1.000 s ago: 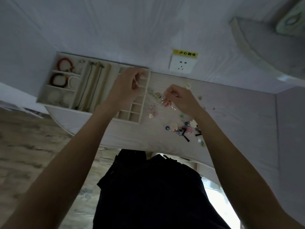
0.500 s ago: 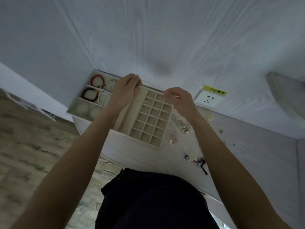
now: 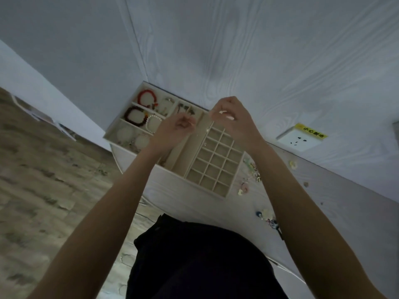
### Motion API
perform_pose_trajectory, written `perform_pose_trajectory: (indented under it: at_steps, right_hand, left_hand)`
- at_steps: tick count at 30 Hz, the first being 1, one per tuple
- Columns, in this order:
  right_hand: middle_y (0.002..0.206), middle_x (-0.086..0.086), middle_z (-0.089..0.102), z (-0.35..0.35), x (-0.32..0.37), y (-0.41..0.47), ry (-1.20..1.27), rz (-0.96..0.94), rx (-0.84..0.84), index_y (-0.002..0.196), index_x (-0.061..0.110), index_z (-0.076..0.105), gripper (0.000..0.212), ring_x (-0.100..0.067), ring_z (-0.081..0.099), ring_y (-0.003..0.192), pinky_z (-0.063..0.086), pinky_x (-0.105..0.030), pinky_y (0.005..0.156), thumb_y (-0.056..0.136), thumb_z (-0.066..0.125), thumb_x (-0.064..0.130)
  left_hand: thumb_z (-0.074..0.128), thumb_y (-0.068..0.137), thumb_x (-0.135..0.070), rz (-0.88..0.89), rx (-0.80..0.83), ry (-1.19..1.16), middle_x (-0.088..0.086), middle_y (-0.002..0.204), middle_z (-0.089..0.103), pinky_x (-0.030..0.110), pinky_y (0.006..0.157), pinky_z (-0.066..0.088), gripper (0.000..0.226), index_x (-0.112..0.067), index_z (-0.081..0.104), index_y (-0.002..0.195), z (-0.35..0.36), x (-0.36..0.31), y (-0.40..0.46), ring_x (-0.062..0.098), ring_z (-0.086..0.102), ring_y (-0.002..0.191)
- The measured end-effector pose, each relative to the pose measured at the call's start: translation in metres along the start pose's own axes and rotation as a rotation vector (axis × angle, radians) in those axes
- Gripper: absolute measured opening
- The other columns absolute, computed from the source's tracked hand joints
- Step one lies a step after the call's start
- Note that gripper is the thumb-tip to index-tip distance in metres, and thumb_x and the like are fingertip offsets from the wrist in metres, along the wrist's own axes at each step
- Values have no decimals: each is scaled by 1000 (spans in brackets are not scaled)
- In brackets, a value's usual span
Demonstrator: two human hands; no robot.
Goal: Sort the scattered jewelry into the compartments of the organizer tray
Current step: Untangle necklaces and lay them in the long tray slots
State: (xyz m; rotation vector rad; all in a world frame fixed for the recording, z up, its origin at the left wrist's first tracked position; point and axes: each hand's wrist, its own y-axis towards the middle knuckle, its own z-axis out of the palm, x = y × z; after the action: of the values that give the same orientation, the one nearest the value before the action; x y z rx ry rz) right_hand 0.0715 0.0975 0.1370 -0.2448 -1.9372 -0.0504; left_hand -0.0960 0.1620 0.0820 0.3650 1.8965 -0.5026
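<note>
The beige organizer tray [image 3: 235, 173] lies at the table's left end. Its left cells hold a red bracelet [image 3: 147, 98], a dark bracelet [image 3: 135, 116] and a white bead bracelet [image 3: 153, 124]. Long slots run down its middle, and on the right is a grid of small cells. Both hands hover over the long slots. My right hand [image 3: 234, 119] pinches the top of a thin chain [image 3: 206, 131], which dangles toward a slot. My left hand [image 3: 176, 130] has curled fingers and pinches near the chain's other end. Scattered jewelry [image 3: 251, 172] lies right of the tray.
More small pieces [image 3: 267, 216] sit near the table's front edge, partly behind my right forearm. A white wall socket [image 3: 299, 139] with a yellow label is at the back right. The white wall rises right behind the tray. Wood-look floor lies to the left.
My right hand lifted the thin chain from the scattered pile and carried it left over the tray. My left hand stayed above the long slots. The view swung left and tilted.
</note>
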Motion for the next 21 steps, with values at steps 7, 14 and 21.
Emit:
perform_pose_trajectory:
  at_steps: [7, 14, 21]
  right_hand:
    - [49, 13, 50, 10, 14, 10, -86, 70, 148, 79, 10, 64, 14, -7, 47, 51, 42, -30, 62, 88, 65, 20]
    - [51, 18, 56, 23, 20, 17, -86, -19, 56, 81, 17, 64, 13, 0, 51, 48, 42, -17, 54, 92, 58, 15]
    - [54, 9, 49, 3, 8, 39, 19, 121, -177, 80, 14, 65, 9, -6, 47, 53, 53, -28, 57, 88, 61, 12]
  left_hand:
    - [61, 87, -10, 87, -33, -116, -23, 80, 64, 11, 80, 42, 20, -30, 60, 85, -5, 9, -2, -10, 57, 80]
    - [50, 93, -16, 125, 276, -238, -9, 89, 65, 24, 93, 43, 15, -9, 64, 95, -3, 11, -13, 8, 60, 93]
    - [53, 95, -26, -25, 60, -146, -10, 73, 60, 24, 77, 44, 17, -22, 60, 80, -1, 54, -24, 9, 57, 74]
